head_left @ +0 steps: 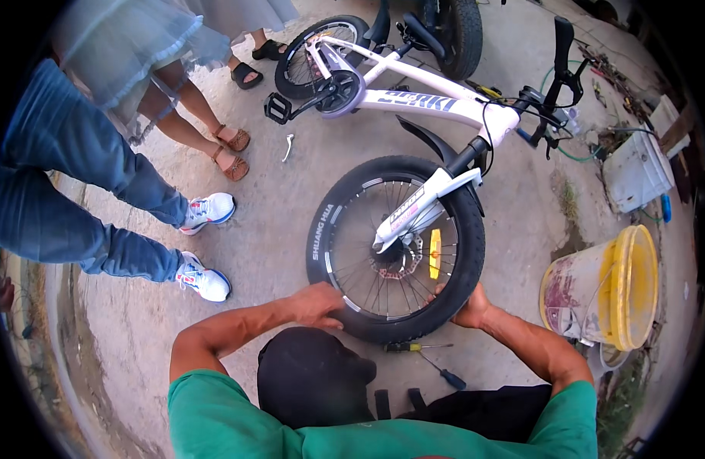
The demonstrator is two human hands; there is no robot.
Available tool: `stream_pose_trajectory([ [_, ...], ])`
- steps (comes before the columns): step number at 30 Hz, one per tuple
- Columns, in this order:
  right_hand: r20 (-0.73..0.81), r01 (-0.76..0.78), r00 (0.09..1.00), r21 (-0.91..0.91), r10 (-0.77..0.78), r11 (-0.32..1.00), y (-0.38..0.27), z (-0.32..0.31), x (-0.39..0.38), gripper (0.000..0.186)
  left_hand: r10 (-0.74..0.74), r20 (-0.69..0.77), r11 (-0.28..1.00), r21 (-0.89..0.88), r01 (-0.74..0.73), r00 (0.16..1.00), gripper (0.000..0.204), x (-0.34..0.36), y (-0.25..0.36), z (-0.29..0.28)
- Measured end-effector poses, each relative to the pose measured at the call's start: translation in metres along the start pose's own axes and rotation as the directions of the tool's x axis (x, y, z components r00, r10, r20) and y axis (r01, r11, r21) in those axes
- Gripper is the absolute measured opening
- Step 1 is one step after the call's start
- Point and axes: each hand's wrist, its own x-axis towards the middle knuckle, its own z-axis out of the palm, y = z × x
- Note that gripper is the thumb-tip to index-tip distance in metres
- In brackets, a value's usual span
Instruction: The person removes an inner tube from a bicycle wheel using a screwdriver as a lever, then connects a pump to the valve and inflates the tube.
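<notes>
A white bicycle (444,103) lies tilted on concrete, its front wheel (326,214) nearest me, with a disc rotor and yellow reflector (434,252) among the spokes. I have my left hand (316,304) curled on the lower left of the tire. On the lower right, my right hand (467,310) grips that same tire, its fingertips partly hidden by the wheel. Just below the wheel lie a yellow-and-black screwdriver (401,347) and a dark-handled screwdriver (450,377). A small silver lever (288,145) rests near the pedal.
People in jeans (100,191) and pale skirts (115,53) stand at left. A yellow bucket (632,283) and white container (636,172) sit at right, near scattered debris and a green hose (587,157). A dark vehicle tire (463,38) stands behind the bicycle.
</notes>
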Motion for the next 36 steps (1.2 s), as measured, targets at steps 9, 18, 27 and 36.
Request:
stream_pose_trajectory([
  [9, -0.051, 0.150, 0.987, -0.102, -0.155, 0.983, -0.040, 0.000, -0.012, 0.071, -0.254, 0.145, 0.843, -0.451, 0.293, 0.956, 0.051, 0.079, 0.062, 0.039],
  [18, 0.016, 0.087, 0.996, 0.050, -0.088, 0.995, 0.015, 0.022, -0.011, 0.061, -0.390, 0.024, 0.251, -0.959, 0.131, 0.920, 0.032, 0.157, 0.103, 0.037],
  [27, -0.012, 0.074, 0.997, -0.006, -0.075, 0.997, 0.011, 0.031, -0.017, 0.057, -0.090, 0.119, 0.934, -0.336, 0.126, 0.989, 0.046, 0.041, 0.043, 0.030],
  [36, -0.076, 0.070, 0.994, -0.025, -0.072, 0.997, -0.006, 0.017, -0.007, 0.058, 0.005, 0.008, 0.997, 0.081, -0.006, 1.000, 0.043, -0.025, -0.018, 0.000],
])
